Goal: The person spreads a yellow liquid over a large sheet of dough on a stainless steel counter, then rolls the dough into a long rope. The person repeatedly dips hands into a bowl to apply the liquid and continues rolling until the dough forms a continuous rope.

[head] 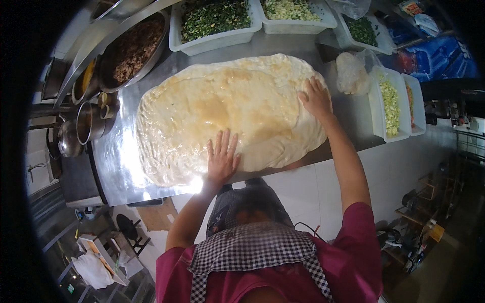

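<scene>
A broad oval slab of pale dough point(227, 110) lies across the steel worktop point(121, 166), its top glossy and yellowish as if oiled. My left hand point(222, 159) rests palm down on the dough's near edge, fingers slightly spread and pointing away from me. On the dough's right end lies my right hand point(316, 99), also flat, with its thumb held apart. Neither hand grasps anything. Wrinkles and finger-like dents run along the dough's left rim and near side.
White tubs of chopped greens point(216, 22) and pale chopped vegetables point(290, 11) line the back. At right stand a plastic bag point(352, 74) and narrow tubs point(390, 106). A metal bowl of brown filling point(136, 53), a pot point(90, 123) and a kettle point(70, 138) are at left.
</scene>
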{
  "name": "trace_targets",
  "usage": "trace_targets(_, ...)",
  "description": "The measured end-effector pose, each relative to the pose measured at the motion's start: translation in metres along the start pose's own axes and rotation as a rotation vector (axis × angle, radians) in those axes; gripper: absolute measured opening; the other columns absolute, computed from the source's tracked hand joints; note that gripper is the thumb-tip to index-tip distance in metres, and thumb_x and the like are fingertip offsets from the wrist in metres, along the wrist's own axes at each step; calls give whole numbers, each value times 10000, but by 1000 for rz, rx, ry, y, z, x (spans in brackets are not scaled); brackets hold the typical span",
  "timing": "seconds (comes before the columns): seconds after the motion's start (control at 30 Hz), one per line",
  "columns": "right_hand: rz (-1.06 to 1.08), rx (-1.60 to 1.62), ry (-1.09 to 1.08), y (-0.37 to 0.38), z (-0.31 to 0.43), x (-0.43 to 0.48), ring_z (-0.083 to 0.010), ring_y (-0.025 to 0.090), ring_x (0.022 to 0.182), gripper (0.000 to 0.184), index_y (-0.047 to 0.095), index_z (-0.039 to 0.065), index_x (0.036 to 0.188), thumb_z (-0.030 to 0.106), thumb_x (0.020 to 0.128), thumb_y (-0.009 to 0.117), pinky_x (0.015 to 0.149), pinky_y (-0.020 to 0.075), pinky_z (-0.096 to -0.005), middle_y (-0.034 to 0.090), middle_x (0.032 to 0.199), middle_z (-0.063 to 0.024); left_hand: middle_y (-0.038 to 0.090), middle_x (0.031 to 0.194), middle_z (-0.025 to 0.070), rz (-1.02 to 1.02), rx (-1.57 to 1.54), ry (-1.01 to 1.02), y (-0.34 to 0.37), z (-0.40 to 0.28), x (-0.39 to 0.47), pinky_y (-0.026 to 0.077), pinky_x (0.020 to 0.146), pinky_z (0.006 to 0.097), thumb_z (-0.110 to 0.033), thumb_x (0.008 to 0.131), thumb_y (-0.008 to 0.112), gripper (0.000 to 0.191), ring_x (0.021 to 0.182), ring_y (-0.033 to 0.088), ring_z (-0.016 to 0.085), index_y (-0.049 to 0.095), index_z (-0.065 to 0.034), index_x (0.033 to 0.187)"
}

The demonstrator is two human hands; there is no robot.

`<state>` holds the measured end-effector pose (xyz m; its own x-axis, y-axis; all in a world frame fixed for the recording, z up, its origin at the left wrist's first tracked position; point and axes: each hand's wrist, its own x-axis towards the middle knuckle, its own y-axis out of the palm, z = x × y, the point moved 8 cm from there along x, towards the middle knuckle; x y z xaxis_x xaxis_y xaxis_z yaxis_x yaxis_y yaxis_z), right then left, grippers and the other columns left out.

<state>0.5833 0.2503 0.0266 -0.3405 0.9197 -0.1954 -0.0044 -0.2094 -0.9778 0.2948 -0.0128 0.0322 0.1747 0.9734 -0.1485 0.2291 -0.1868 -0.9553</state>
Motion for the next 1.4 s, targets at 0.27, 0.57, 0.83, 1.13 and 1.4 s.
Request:
trace_targets(0.27,-266,25,33,5,1,73,-427,263,1546,666,392,139,1599,463,1029,506,1219,246,-598,312,1677,-192,173,1724,193,-22,-11,19,-3,0,0,120,1242,658,-346,1027,531,700,1593,152,403,291,-115,1643)
trace_targets(0.57,-133,-46,107,38,23,-58,-449,129,1584,666,286,196,1657,383,1054,497,1238,123,-650,182,1719,-199,185,1723,177,-48,-47,-10,-4,5,-2,141,1248,649,-355,1024,540,704,1592,171,384,290,-132,1643)
trace_targets(0.83,-349,229,-119,6,89,-97,-513,86,1571,867,239,189,1671,480,951,623,1208,72,-719,156,1722,-221,219,1715,159,-131,-113,46,-32,9,-12,221,1209,660,-376,992,607,740,1574,214,383,315,-160,1637)
trace_targets(1.13,-48,72,-537,39,283,-139,-495,161,1562,815,265,140,1654,480,973,556,1223,62,-700,193,1701,-260,103,1747,163,-119,18,-262,-36,138,-62,95,1250,664,-456,1049,461,726,1604,89,400,223,-172,1673)
trace_targets(1.4,-50,314,-501,-44,380,-102,-482,227,1543,704,395,59,1586,226,945,633,1247,158,-603,279,1673,-243,142,1731,200,-186,-420,-139,-75,182,-87,119,1222,692,-353,1016,537,746,1587,124,450,235,-146,1666)
